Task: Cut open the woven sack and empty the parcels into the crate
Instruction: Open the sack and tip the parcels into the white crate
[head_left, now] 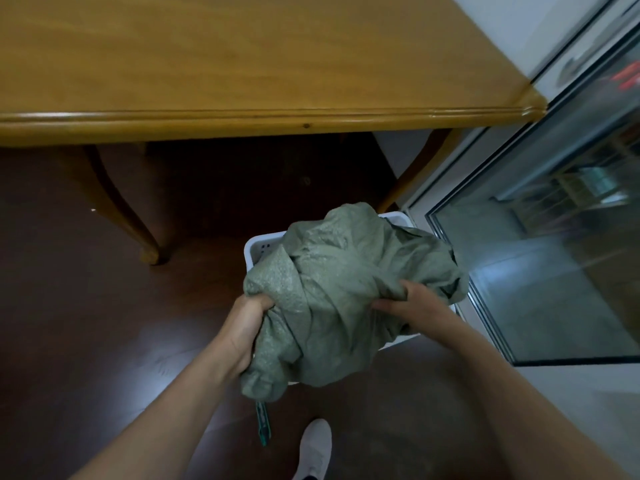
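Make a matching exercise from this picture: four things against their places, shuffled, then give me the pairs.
1 woven sack
2 crate
3 green cutter
4 wooden table

A lying on the floor beside the white shoe
B beyond the crate, at the top of the view
C on the floor, under the sack
D gripped by the left hand and right hand

Pairs: 1-D, 2-C, 3-A, 4-B

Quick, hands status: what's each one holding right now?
Left hand: grips a bunched fold of the green woven sack.
Right hand: grips the same sack, above the white crate.
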